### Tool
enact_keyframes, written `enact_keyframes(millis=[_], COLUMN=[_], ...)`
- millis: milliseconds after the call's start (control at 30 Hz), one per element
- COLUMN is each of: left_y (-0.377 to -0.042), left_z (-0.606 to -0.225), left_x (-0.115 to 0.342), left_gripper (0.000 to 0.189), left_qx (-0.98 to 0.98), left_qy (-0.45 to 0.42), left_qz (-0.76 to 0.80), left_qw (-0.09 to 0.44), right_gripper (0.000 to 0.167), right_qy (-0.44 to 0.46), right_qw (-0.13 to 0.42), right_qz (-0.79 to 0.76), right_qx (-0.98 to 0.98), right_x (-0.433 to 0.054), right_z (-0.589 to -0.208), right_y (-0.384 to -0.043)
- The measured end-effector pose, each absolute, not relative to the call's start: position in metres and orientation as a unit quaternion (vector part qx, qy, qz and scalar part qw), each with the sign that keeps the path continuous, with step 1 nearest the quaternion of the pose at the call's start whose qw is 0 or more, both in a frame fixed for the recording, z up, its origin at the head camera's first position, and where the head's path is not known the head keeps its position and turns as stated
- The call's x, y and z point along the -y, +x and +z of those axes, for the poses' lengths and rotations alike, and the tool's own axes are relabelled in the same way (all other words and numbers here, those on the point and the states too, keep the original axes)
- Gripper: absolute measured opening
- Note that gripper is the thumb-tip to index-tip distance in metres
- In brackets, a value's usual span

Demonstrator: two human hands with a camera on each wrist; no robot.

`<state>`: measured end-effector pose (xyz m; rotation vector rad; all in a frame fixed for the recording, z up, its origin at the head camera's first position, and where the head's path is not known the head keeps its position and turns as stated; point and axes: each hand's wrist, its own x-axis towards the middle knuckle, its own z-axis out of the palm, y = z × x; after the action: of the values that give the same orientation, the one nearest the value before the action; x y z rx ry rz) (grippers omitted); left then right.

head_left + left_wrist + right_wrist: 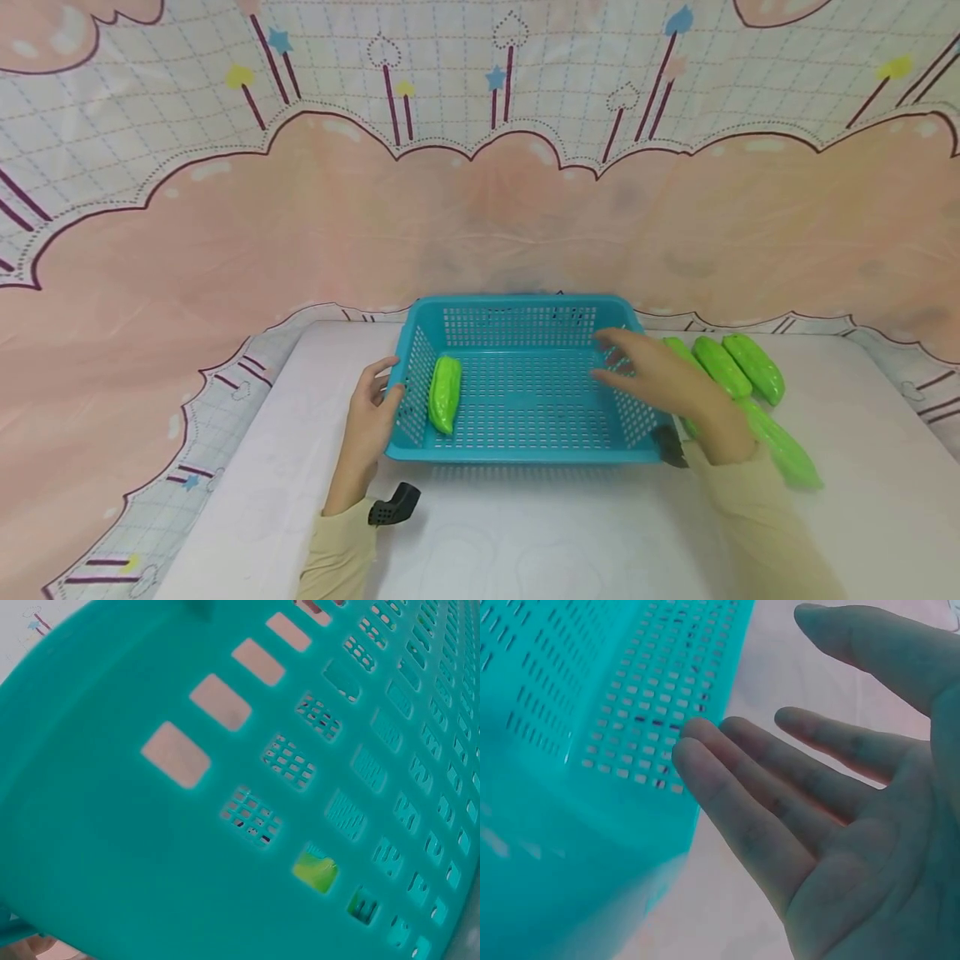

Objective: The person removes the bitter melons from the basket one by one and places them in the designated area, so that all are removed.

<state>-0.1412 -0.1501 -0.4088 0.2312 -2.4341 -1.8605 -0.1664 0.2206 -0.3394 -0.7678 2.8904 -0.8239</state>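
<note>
A teal plastic basket (517, 456) with slotted walls stands on the white table. Inside, near its left wall, lies one glossy green vegetable (445, 395), long, ribbed and pointed like a bitter gourd. My left hand (371, 412) grips the left rim, thumb and fingers at the edge. In the left wrist view the basket wall (112, 825) fills the picture, with a bit of green showing through a slot. My right hand (660, 375) is over the right rim with fingers spread and nothing in it. The right wrist view shows its palm (855, 855) beside the basket wall.
Several more green vegetables (753, 368) lie in a group on the table right of the basket, partly behind my right forearm. A patterned pink and white cloth (517, 217) hangs at the back. The white tabletop (480, 533) extends in front of the basket.
</note>
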Motion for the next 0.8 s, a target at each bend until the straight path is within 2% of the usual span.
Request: enact_keyframes(millis=[800], left_y=[-0.142], left_z=[-0.41], left_x=[0.151], left_gripper=[0.046], left_qx=[0.792], left_qy=[0.072], left_qz=[-0.606], left_qw=[0.031], right_gripper=[0.052], right_qy=[-0.253], right_qw=[0.082], right_qz=[-0.301], right_qx=[-0.916], right_x=[-0.185], right_z=[-0.343], right_y=[-0.187])
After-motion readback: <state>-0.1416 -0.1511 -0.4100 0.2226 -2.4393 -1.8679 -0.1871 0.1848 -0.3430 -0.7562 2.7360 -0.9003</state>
